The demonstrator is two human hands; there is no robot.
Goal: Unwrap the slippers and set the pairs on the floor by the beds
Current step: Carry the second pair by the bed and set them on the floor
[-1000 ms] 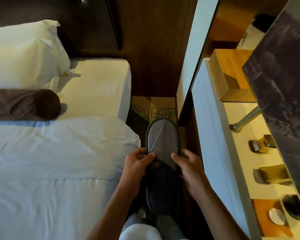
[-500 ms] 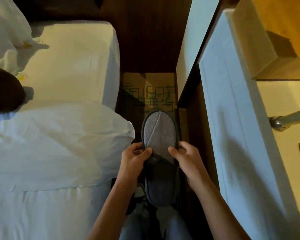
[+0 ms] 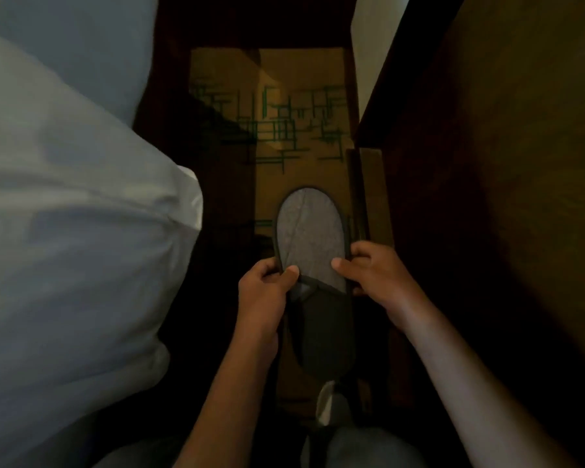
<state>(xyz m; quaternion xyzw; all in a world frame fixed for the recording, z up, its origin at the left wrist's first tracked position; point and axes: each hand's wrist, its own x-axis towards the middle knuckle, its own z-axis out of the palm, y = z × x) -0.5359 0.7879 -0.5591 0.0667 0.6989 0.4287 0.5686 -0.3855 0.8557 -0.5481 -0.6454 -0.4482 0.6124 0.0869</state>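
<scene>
Head view, looking straight down into the narrow aisle between a bed and dark wooden furniture.

Item 1: grey slipper [image 3: 309, 238], held flat with its toe pointing away from the person. Light grey upper over the front half, dark trim round the edge, darker insole toward the heel. It appears to hang above the floor rather than rest on it; contact cannot be told. Whether a second slipper lies stacked beneath it cannot be told either.

Item 2: left hand [image 3: 262, 292], its grip closed on the slipper's left edge at the mouth of the upper, thumb on top, other fingers curled under.

Item 3: right hand [image 3: 375, 275], its grip closed on the slipper's right edge, directly opposite the left hand, thumb pressed on the grey upper, fingers wrapped round the side. The slipper spans the gap between both hands, toe ahead of them, heel reaching back between the forearms.

Item 4: carpet [image 3: 298, 130], tan with a green line pattern, directly below the slipper.

Item 5: bed [image 3: 65, 231], white linen, just left of the left forearm.

Item 6: wooden furniture [image 3: 487, 197], dark, filling the right side, near the right hand.

Picture is dim and slightly blurred.
</scene>
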